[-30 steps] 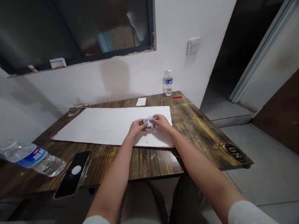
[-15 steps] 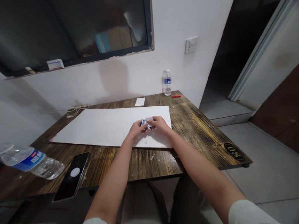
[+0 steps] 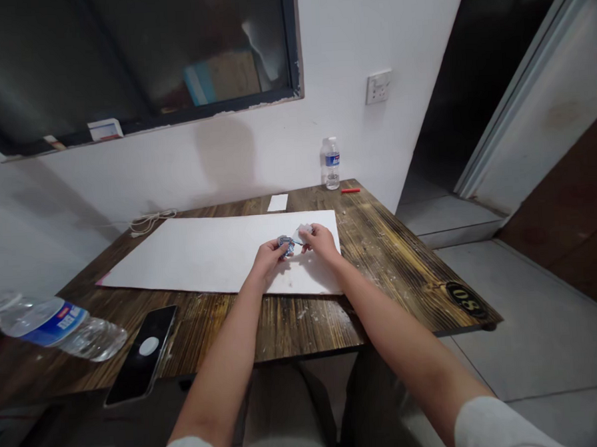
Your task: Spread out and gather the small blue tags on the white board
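My left hand pinches a small crumpled blue-and-white printed wrapper between thumb and fingers. Just right of it, my right hand grips a small whitish piece, too small to make out its kind. A narrow strip seems to run between the two pieces; whether they are joined I cannot tell. Both hands are above the right part of a large white board lying on the dark wooden table.
A water bottle lies at the left, beside a black phone with a white disc on it. At the back are a standing bottle, a red pen-like stick, a white card and a coiled cable.
My hands have drawn slightly apart. The whitish piece in my right hand has moved up and right, away from the blue-and-white wrapper in my left. The view has shifted slightly.
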A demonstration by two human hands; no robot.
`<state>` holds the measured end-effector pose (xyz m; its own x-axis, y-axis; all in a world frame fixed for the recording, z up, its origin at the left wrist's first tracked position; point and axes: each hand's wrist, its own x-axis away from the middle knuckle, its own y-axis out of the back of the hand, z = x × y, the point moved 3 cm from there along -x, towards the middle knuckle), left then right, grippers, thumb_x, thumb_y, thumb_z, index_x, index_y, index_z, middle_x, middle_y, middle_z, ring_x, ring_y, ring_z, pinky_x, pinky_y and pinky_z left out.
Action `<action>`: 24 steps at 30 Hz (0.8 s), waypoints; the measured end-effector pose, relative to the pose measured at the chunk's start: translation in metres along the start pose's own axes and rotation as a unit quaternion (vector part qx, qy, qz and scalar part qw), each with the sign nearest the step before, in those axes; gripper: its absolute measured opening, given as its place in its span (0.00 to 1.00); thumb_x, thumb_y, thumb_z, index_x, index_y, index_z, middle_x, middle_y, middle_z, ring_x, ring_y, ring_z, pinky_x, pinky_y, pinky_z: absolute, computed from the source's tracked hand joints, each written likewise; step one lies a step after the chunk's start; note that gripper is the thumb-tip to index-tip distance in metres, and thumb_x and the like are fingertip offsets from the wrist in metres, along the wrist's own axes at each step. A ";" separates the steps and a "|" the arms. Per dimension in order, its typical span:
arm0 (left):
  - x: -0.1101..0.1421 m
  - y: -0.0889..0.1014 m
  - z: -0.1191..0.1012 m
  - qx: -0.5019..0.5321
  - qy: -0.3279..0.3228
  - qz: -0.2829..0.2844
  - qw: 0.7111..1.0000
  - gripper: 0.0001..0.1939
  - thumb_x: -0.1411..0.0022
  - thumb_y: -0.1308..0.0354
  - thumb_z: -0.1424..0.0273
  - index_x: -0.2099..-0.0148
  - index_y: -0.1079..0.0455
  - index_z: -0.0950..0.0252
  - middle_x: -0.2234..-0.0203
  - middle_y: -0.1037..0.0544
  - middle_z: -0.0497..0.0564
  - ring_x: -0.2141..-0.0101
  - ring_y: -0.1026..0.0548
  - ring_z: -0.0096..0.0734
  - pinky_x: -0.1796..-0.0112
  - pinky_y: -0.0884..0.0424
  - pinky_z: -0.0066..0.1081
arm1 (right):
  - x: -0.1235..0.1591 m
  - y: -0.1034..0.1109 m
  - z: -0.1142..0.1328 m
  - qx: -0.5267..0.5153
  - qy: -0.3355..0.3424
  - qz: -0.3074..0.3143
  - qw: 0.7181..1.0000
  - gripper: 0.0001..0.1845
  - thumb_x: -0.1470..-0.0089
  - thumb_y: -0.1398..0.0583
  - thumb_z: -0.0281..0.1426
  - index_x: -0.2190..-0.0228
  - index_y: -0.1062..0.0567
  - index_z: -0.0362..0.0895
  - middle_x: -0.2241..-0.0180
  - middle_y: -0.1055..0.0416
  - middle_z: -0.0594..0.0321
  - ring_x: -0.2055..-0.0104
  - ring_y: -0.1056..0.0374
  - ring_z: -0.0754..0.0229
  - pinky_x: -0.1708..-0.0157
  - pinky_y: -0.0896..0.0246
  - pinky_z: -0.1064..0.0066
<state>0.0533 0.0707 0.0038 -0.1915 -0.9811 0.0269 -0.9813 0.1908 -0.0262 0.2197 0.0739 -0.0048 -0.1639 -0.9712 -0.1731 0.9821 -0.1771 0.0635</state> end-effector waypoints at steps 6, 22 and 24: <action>-0.001 0.000 -0.001 -0.003 0.002 0.003 1.000 0.23 0.62 0.26 0.64 0.63 0.25 0.69 0.71 0.22 0.51 0.76 0.25 0.26 0.74 0.30 0.26 | -0.003 0.003 -0.008 -0.033 -0.020 -0.038 0.999 0.17 0.51 0.36 0.43 0.75 0.33 0.43 0.81 0.31 0.68 0.83 0.31 0.65 0.84 0.45 0.78; 0.007 -0.006 -0.003 -0.196 -0.083 -0.013 0.977 0.11 0.58 0.31 0.69 0.70 0.26 0.66 0.79 0.25 0.47 0.78 0.29 0.27 0.78 0.35 0.24 | 0.014 -0.016 0.006 0.054 0.041 0.098 0.993 0.14 0.58 0.33 0.39 0.80 0.29 0.43 0.84 0.32 0.68 0.80 0.35 0.64 0.78 0.45 0.75; 0.005 -0.008 -0.003 -0.164 -0.075 0.019 0.983 0.15 0.57 0.30 0.67 0.65 0.24 0.67 0.75 0.21 0.51 0.74 0.25 0.31 0.74 0.33 0.26 | 0.012 -0.013 0.005 0.009 0.022 0.074 0.997 0.14 0.57 0.34 0.40 0.79 0.28 0.43 0.83 0.31 0.67 0.80 0.35 0.64 0.78 0.44 0.74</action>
<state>0.0598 0.0646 0.0074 -0.2475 -0.9619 -0.1166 -0.9318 0.2033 0.3006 0.2043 0.0642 -0.0025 -0.0130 -0.9790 -0.2032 0.9933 -0.0359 0.1095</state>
